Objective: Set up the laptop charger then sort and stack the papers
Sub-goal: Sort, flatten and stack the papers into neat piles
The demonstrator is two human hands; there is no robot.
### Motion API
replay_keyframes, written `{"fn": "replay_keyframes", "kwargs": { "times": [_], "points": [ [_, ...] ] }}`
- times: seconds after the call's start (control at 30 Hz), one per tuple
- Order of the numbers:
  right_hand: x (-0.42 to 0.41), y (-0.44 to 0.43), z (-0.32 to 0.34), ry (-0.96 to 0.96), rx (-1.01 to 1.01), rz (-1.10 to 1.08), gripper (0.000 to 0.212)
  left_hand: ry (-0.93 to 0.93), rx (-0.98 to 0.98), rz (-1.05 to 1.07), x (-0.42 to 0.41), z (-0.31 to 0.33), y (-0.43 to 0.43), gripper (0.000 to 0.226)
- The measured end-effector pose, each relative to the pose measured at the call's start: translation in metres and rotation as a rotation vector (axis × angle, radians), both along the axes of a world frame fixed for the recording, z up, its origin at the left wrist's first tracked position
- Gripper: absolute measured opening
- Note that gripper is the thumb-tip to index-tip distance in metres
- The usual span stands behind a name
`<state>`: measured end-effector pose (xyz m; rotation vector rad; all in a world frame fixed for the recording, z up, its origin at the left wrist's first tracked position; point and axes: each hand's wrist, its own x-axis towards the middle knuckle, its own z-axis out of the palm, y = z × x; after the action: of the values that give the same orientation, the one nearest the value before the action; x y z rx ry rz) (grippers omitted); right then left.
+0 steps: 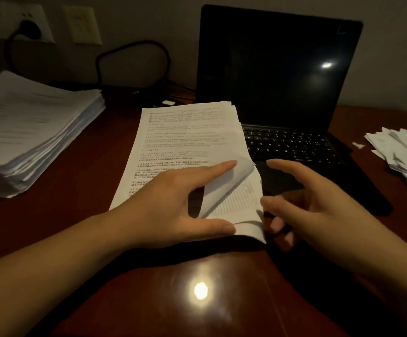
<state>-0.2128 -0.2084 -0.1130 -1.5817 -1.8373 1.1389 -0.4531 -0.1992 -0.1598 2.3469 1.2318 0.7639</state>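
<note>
Papers (185, 142) printed, top sheet's corner curled up; left hand (173, 203) flat on them, right hand (319, 203) pinching edge.

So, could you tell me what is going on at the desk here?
A person is sorting papers at a desk. The left hand rests flat on the middle sheaf in front of the open, dark laptop, where the top sheet curls up at its near corner. The right hand is at that sheaf's right edge; whether it grips a sheet is unclear. A tall stack lies left, a loose pile right, and a black plug sits in the wall socket.
</note>
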Motion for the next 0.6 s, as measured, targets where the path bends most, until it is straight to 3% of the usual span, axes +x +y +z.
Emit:
{"fn": "replay_keyframes", "kwargs": {
  "times": [0.23,0.47,0.6],
  "points": [
    [-0.002,0.014,-0.003,0.206,-0.073,0.011,0.088,-0.067,-0.059,0.022,0.001,0.006,-0.002,0.092],
    [-0.012,0.021,-0.01,0.187,0.071,0.021,0.089,-0.134,-0.093,0.031,0.001,0.006,-0.002,0.075],
    [-0.006,0.019,-0.013,0.274,-0.007,0.047,0.091,-0.228,-0.047,0.116,0.0,0.01,-0.005,0.08]
  ]
}}
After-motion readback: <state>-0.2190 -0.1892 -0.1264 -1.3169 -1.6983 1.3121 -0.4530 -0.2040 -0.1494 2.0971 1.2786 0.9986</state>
